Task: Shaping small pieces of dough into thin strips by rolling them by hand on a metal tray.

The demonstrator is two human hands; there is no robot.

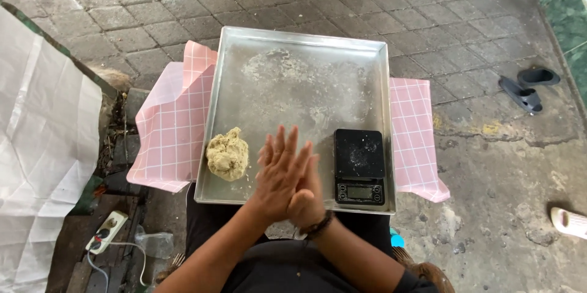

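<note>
My left hand (278, 167) lies flat, fingers spread, on top of my right hand (307, 204), palms pressed together above the near edge of a metal tray (293, 79). Whatever may be between the palms is hidden. A dark beaded band sits on my right wrist. A lump of pale beige dough (227, 155) rests on the tray's near left corner, just left of my hands. A small black digital scale (359, 166), dusted with flour, stands on the tray's near right corner. Flour smears cover the tray's middle.
A pink checked cloth (174, 122) lies under the tray and hangs off both sides. A white creased sheet (43, 146) is at the left, a power strip (105, 232) below it. Dark sandals (529, 85) and a pale sandal (568, 222) lie on the paving.
</note>
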